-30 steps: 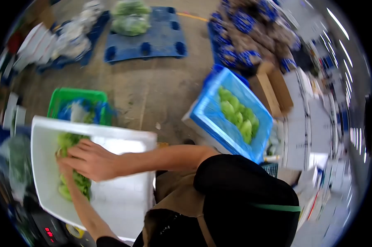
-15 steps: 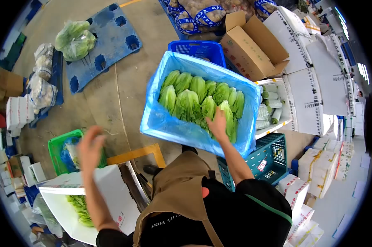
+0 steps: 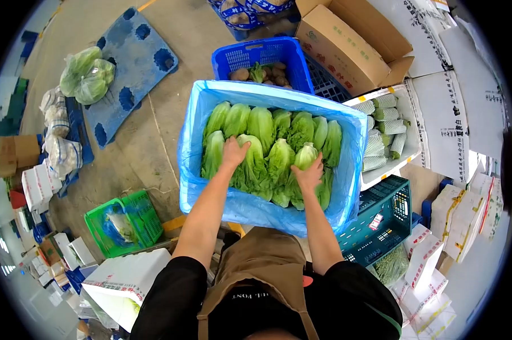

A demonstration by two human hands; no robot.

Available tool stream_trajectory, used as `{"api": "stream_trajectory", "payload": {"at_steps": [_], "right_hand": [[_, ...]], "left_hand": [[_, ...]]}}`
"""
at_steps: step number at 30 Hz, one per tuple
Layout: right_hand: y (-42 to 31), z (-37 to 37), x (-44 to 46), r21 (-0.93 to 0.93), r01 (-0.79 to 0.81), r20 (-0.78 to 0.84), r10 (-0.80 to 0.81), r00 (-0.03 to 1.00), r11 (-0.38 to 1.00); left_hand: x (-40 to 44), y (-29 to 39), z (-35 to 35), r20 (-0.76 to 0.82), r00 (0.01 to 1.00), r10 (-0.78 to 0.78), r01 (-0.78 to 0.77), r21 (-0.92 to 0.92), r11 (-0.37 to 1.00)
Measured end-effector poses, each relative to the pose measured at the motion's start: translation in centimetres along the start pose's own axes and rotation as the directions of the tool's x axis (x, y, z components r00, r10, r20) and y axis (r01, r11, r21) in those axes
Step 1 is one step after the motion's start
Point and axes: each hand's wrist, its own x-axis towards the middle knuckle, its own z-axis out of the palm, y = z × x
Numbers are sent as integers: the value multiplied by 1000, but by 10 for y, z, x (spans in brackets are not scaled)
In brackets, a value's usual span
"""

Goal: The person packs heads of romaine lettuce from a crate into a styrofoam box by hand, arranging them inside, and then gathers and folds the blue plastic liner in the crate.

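Observation:
A box (image 3: 355, 116) lined with blue plastic film holds rows of green romaine lettuce heads (image 3: 261, 127). My right hand (image 3: 309, 174) has its thumb and fingers around the pale end of one romaine head (image 3: 306, 155) in the front row, at the right. My left hand (image 3: 233, 152) reaches in between two front-row heads further left. Its thumb is spread away from the fingers, and it touches the lettuce; some of its fingertips are hidden among the leaves.
Behind the box stands a blue crate (image 3: 295, 56) with brownish round produce. An open carton (image 3: 347, 51) and a white box of net-wrapped vegetables (image 3: 387, 127) are to the right, above a dark green crate (image 3: 381, 218). A green crate (image 3: 148, 218) and a blue pallet (image 3: 137, 62) lie left.
My left hand has swung from the left side, over the white box, into the lettuce. My right hand stays at the front-right lettuce. The view has shifted closer over the lined box.

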Motion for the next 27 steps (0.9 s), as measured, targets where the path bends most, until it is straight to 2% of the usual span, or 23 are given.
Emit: {"api": "stream_trajectory", "payload": {"at_steps": [1, 3, 6, 9, 13, 16, 17, 20, 21, 24, 25, 27], "right_hand": [[4, -4, 1, 53, 1, -11, 0, 1000, 999], [-3, -10, 3, -44, 15, 35, -13, 999, 999], [-23, -31, -1, -101, 21, 61, -15, 998, 995], [-43, -57, -12, -91, 65, 52, -61, 997, 994], [-58, -55, -18, -72, 81, 38, -79, 996, 994], [-40, 4, -4, -90, 69, -28, -71, 997, 994], [-35, 22, 0, -101, 64, -65, -70, 995, 993], [-42, 32, -1, -156, 89, -128, -109, 986, 984], [-46, 26, -2, -108, 92, -105, -103, 989, 990], [-38, 28, 1, -37, 93, -122, -97, 988, 995], [-39, 28, 0, -32, 111, -142, -115, 983, 993], [-36, 26, 0, 4, 127, -108, -126, 986, 992]], "left_hand": [[-4, 3, 5, -37, 999, 11, -10, 17, 1000], [-16, 12, 12, -115, 993, 32, -26, 48, 999], [-17, 23, 2, -106, 988, -110, 116, 51, 992], [-25, 41, -17, 44, 987, -154, 150, 79, 986], [-47, 67, -17, -71, 989, -126, 136, 167, 977], [-30, 43, -5, 69, 996, 57, -42, -204, 978], [-21, 30, 3, 22, 993, 117, -113, -141, 984], [-24, 20, -1, -52, 999, -4, -12, -291, 957], [-23, 18, -4, -11, 998, -58, 54, -250, 967], [-19, 11, -6, 11, 1000, 6, -4, -125, 992], [-23, 17, -6, -73, 996, -46, 47, 12, 999], [-37, 29, -27, -106, 994, -25, 40, 149, 988]]}}
